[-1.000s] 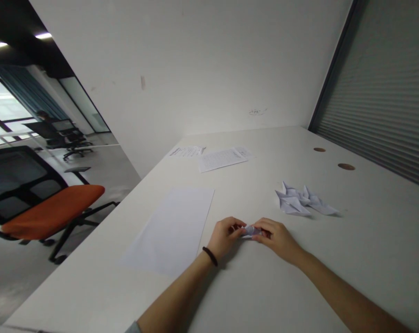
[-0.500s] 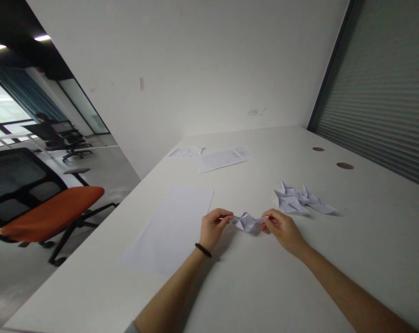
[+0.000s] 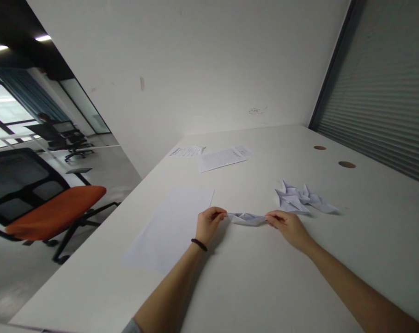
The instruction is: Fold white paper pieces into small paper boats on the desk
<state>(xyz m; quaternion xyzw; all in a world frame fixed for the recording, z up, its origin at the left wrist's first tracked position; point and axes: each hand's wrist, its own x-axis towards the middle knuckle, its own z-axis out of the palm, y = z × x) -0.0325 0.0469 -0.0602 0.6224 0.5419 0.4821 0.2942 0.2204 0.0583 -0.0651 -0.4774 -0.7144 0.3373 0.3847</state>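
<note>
A folded white paper boat (image 3: 246, 219) is stretched lengthwise between my two hands, long and narrow with a small peak at its middle. My left hand (image 3: 211, 223), with a black band at the wrist, pinches its left tip. The right tip is pinched between thumb and fingers of my right hand (image 3: 288, 227). Several folded paper pieces (image 3: 295, 199) with pointed ends lie grouped on the table, beyond my right hand. Blank white sheets (image 3: 171, 226) lie flat to the left of my left hand.
Printed papers (image 3: 223, 159) lie toward the back of the white table (image 3: 264, 286), with another printed sheet (image 3: 186, 151) beside them. Two round brown discs or holes (image 3: 347, 164) show at the right. An orange chair (image 3: 57, 210) stands left of the table; a person sits far behind.
My hands have moved apart, the left one leftward. The paper between them has gone from a shorter, bulkier, crumpled-looking form to a longer, flatter boat shape.
</note>
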